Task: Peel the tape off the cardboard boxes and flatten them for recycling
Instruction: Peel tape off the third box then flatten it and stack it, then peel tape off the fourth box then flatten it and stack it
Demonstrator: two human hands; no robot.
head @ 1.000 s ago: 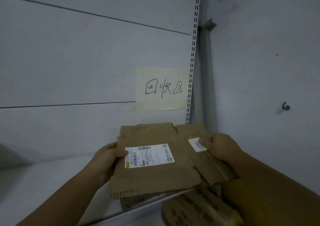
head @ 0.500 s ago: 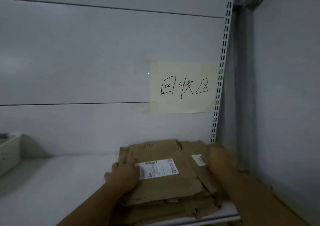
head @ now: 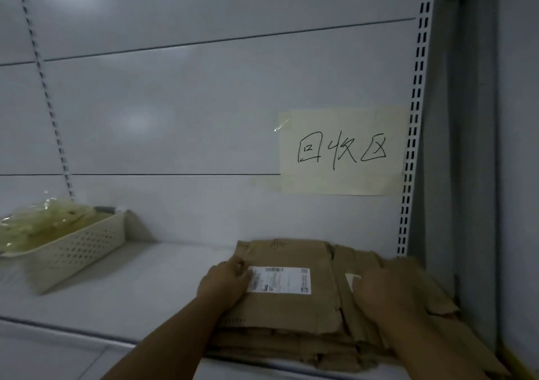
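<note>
A flattened brown cardboard box [head: 291, 306] with a white shipping label [head: 280, 280] lies on top of a stack of flattened cardboard [head: 291, 347] at the right end of a white shelf [head: 140, 286]. My left hand [head: 224, 285] rests on the top piece's left edge, fingers curled over it beside the label. My right hand [head: 382, 289] lies flat on the right part of the stack, partly covering a small white sticker [head: 351, 277]. Both hands press on the cardboard rather than lift it.
A yellowish paper sign with handwritten characters [head: 341, 152] is taped to the back panel above the stack. A white perforated basket [head: 75, 245] holding crumpled clear tape stands at the shelf's left. A slotted upright [head: 411, 146] and a grey wall close the right side.
The flattened box went from held in the air down onto the stack on the shelf. My view shifted left, bringing the basket into sight. Both hands now rest on the cardboard.
</note>
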